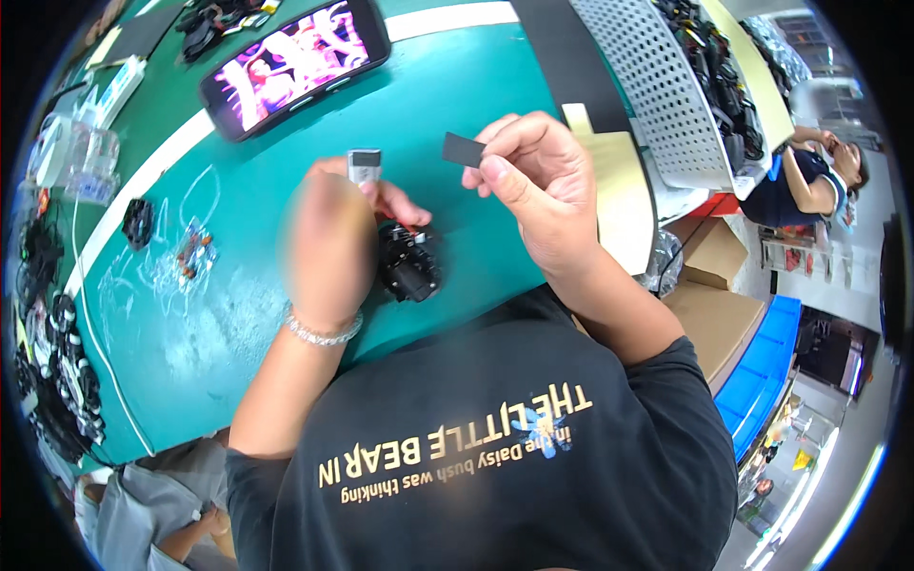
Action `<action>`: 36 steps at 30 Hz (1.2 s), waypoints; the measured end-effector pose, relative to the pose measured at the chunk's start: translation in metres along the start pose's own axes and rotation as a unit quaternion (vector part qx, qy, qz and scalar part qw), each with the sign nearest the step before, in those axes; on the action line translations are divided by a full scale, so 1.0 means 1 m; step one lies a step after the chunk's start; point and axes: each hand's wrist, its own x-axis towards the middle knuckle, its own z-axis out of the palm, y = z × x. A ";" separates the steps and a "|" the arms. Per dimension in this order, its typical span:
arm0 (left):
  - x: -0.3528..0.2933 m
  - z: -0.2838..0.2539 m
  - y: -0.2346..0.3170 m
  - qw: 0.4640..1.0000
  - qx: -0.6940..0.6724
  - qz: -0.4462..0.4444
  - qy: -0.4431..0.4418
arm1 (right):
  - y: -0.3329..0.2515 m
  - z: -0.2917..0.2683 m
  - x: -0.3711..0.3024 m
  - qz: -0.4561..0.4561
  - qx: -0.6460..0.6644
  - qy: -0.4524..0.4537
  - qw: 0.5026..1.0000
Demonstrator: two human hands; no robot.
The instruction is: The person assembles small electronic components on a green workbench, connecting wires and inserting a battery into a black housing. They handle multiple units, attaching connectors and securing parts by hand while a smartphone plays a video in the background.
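Note:
My left hand (pixel 331 243) holds a small silver-grey metal piece (pixel 364 165) between thumb and fingers, above the green mat. My right hand (pixel 533 181) pinches a small dark rectangular pad (pixel 463 149) by its right end. Just below and between the two hands lies a black motor-like part (pixel 409 265) with a bit of red on it, resting on the green mat (pixel 447 95). A beaded bracelet (pixel 324 333) circles my left wrist.
A phone (pixel 295 62) with a lit screen lies at the back left. Small black parts (pixel 138 224) and a clear bag of bits (pixel 193 255) lie to the left; more black parts (pixel 57 381) pile at the left edge. A white perforated bin (pixel 657 86), cardboard boxes (pixel 714 314) and a seated person (pixel 809 181) are on the right.

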 end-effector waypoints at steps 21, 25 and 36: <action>-0.009 0.007 0.003 0.982 0.142 0.125 0.009 | 0.012 0.041 0.011 -0.004 -0.214 0.019 0.977; -0.009 0.007 0.000 0.980 0.147 0.134 0.014 | 0.012 0.042 0.011 -0.017 -0.216 0.023 0.976; -0.009 0.006 0.001 0.974 0.171 0.149 0.011 | 0.012 0.041 0.012 -0.094 -0.254 0.011 0.963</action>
